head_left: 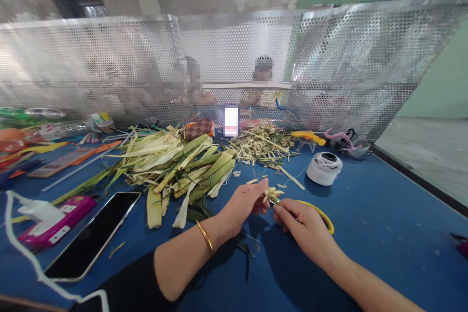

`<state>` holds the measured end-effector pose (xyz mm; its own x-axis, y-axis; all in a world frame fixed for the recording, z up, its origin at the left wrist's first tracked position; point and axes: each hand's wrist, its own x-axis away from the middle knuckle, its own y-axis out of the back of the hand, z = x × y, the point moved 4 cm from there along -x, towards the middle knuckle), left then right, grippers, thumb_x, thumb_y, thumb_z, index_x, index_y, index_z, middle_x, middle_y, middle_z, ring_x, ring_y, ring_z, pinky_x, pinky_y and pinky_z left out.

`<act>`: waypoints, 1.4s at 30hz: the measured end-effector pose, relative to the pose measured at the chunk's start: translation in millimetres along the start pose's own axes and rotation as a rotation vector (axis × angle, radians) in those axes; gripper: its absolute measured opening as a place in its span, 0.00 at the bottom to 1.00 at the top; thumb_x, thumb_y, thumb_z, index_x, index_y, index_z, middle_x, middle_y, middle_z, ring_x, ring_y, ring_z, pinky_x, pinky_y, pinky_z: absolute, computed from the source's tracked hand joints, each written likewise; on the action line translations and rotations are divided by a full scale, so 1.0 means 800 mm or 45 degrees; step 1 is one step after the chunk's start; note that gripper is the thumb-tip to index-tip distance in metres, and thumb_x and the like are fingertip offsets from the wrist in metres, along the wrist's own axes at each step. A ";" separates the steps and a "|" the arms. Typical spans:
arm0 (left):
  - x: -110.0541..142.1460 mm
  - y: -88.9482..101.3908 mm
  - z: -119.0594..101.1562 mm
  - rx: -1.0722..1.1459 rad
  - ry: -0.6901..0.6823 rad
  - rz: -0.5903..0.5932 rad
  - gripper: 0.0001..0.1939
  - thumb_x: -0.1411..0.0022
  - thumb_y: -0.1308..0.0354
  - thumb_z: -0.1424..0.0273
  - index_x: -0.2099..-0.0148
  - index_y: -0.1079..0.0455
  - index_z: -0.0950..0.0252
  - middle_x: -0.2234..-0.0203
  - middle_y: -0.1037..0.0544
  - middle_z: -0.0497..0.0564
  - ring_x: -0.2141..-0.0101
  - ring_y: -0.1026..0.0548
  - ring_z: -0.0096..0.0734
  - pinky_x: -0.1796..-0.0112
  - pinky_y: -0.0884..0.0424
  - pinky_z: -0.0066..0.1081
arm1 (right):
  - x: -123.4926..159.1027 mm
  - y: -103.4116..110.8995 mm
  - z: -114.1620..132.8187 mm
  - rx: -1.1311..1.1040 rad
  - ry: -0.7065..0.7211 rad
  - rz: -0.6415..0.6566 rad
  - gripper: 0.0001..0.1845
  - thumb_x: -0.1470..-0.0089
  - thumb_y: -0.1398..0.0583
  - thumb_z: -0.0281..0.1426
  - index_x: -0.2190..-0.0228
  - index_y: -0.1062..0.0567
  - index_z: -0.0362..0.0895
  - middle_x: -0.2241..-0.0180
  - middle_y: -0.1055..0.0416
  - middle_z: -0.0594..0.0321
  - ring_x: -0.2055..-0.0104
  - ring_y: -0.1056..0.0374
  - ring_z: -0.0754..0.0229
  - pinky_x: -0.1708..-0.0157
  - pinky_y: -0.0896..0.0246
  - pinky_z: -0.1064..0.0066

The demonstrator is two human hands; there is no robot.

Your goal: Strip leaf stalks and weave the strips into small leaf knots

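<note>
My left hand (245, 204), with a gold bangle at the wrist, is closed on a small, pale, frayed piece of corn husk (271, 195) that looks like a flower. My right hand (302, 222) grips scissors; their yellow handle (325, 217) sticks out behind it. The blade tips meet the husk piece, though the fingers partly hide them. Beyond my left hand lies a heap of green and cream corn husks (190, 165). A pile of short husk scraps (263, 144) sits farther back. A white spool of thread (324, 169) stands to the right of my hands.
At left are a black-screened phone (95, 236), a magenta power strip (58, 222) with a white plug, and another phone (60, 162). A checked pouch (197, 129), yellow-handled tool (309, 137) and clear goggles (356, 149) lie near the perforated metal screen (234, 39). People sit behind it.
</note>
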<state>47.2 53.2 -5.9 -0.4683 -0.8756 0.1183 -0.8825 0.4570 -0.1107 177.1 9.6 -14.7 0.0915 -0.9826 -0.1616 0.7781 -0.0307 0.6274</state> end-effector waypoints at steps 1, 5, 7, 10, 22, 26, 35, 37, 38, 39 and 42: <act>0.000 0.000 0.002 0.062 0.029 0.008 0.28 0.46 0.49 0.44 0.76 0.35 0.67 0.81 0.32 0.47 0.79 0.36 0.23 0.73 0.41 0.27 | -0.001 0.000 -0.002 -0.010 -0.005 0.003 0.18 0.42 0.50 0.39 0.80 0.35 0.46 0.80 0.35 0.65 0.75 0.38 0.61 0.74 0.46 0.73; -0.002 0.001 0.009 0.193 0.114 0.041 0.27 0.44 0.49 0.46 0.73 0.33 0.68 0.81 0.30 0.48 0.79 0.35 0.24 0.73 0.40 0.27 | 0.000 0.000 -0.002 -0.018 0.002 0.026 0.18 0.43 0.50 0.38 0.81 0.36 0.46 0.80 0.36 0.66 0.74 0.38 0.62 0.75 0.46 0.73; -0.002 0.001 0.010 0.206 0.153 0.070 0.25 0.43 0.48 0.49 0.72 0.32 0.68 0.82 0.30 0.48 0.81 0.35 0.23 0.75 0.40 0.26 | 0.000 0.000 0.000 -0.019 0.010 0.036 0.17 0.43 0.50 0.38 0.81 0.36 0.46 0.79 0.36 0.66 0.74 0.39 0.62 0.75 0.46 0.73; -0.001 0.001 0.011 0.215 0.225 0.134 0.22 0.41 0.47 0.52 0.71 0.31 0.68 0.83 0.29 0.48 0.82 0.36 0.21 0.76 0.42 0.25 | 0.000 0.000 0.002 -0.021 0.029 0.045 0.17 0.43 0.50 0.38 0.80 0.35 0.45 0.79 0.35 0.65 0.74 0.38 0.62 0.74 0.46 0.73; -0.002 0.005 0.016 0.492 0.570 0.296 0.19 0.37 0.50 0.57 0.64 0.31 0.70 0.79 0.26 0.49 0.83 0.36 0.20 0.83 0.48 0.21 | 0.000 -0.003 -0.001 -0.063 0.027 0.075 0.17 0.42 0.49 0.38 0.79 0.32 0.45 0.78 0.33 0.64 0.74 0.37 0.62 0.75 0.44 0.73; -0.002 0.006 0.016 0.472 0.556 0.253 0.20 0.39 0.47 0.54 0.68 0.32 0.69 0.81 0.28 0.48 0.84 0.36 0.19 0.83 0.48 0.20 | 0.000 -0.002 0.002 -0.045 0.025 0.090 0.18 0.43 0.49 0.38 0.79 0.31 0.45 0.78 0.32 0.63 0.75 0.36 0.61 0.75 0.44 0.73; -0.003 0.004 0.016 0.493 0.601 0.258 0.16 0.35 0.51 0.62 0.68 0.32 0.69 0.83 0.29 0.48 0.86 0.36 0.18 0.85 0.47 0.18 | 0.000 -0.001 0.004 -0.030 0.019 0.090 0.17 0.44 0.49 0.38 0.79 0.31 0.45 0.79 0.32 0.64 0.75 0.36 0.61 0.75 0.45 0.73; -0.002 0.004 0.015 0.478 0.609 0.233 0.16 0.35 0.50 0.63 0.69 0.33 0.69 0.84 0.30 0.47 0.86 0.37 0.18 0.85 0.47 0.18 | 0.000 -0.001 0.004 -0.025 0.020 0.089 0.17 0.43 0.49 0.38 0.79 0.31 0.45 0.78 0.31 0.64 0.75 0.36 0.61 0.75 0.45 0.73; -0.002 0.003 0.015 0.475 0.615 0.220 0.16 0.35 0.50 0.63 0.70 0.33 0.69 0.84 0.30 0.47 0.86 0.37 0.18 0.85 0.47 0.17 | 0.000 -0.002 0.004 -0.027 0.026 0.086 0.17 0.43 0.49 0.38 0.79 0.31 0.45 0.78 0.31 0.64 0.75 0.36 0.61 0.75 0.45 0.73; -0.001 0.003 0.015 0.474 0.621 0.207 0.16 0.35 0.50 0.63 0.70 0.33 0.69 0.84 0.30 0.47 0.86 0.37 0.17 0.85 0.48 0.17 | 0.000 -0.003 0.004 -0.034 0.031 0.083 0.17 0.43 0.49 0.38 0.80 0.31 0.45 0.78 0.31 0.64 0.74 0.36 0.61 0.75 0.45 0.73; -0.002 0.004 0.017 0.488 0.633 0.187 0.15 0.36 0.48 0.62 0.70 0.33 0.69 0.84 0.31 0.46 0.86 0.37 0.17 0.85 0.48 0.17 | 0.000 -0.005 0.003 -0.059 0.038 0.075 0.17 0.43 0.49 0.38 0.80 0.32 0.44 0.78 0.30 0.63 0.75 0.35 0.61 0.76 0.44 0.73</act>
<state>45.6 53.5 -20.2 -0.6281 -0.5890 0.5084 -0.7730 0.3979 -0.4941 172.4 9.4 -15.0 0.1562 -0.9765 -0.1488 0.7986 0.0362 0.6007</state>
